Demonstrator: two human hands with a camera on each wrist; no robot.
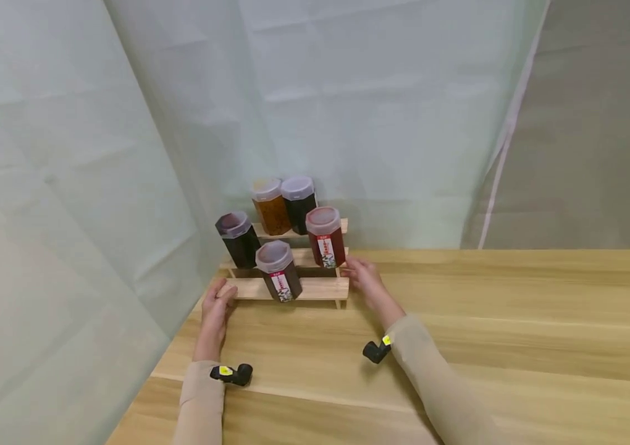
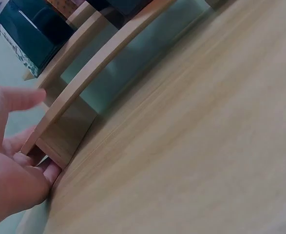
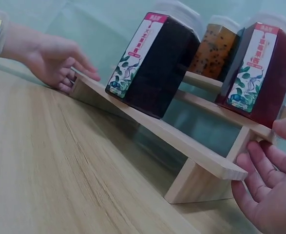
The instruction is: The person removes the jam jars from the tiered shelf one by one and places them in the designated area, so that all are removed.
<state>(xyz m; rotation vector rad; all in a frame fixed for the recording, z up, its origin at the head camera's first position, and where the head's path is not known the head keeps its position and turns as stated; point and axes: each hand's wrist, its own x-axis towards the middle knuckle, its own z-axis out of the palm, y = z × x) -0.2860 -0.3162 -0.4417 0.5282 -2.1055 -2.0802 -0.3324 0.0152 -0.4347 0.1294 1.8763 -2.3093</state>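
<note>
A three-tier wooden display rack [image 1: 320, 289] stands on the table near its far left corner, carrying several lidded jars. On the bottom tier is a dark jar [image 1: 283, 279] with a white label. The middle tier bears a black jar [image 1: 244, 247] at left and a red jar [image 1: 327, 242] at right. Up top sit an amber jar [image 1: 273, 215] and another dark jar [image 1: 301, 213]. My left hand [image 1: 217, 306] grips the rack's left end, fingers around the bottom tier's end. At the right end, my right hand [image 1: 369, 285] holds the rack's side, with its fingers against the supports [image 3: 240, 146].
The wooden table [image 1: 487, 334] extends to the right and toward me. Pale cloth sheets [image 1: 382, 123] hang behind the rack, and another sheet [image 1: 98, 235] runs close along the left edge. A small black camera [image 1: 237, 374] is worn on each wrist.
</note>
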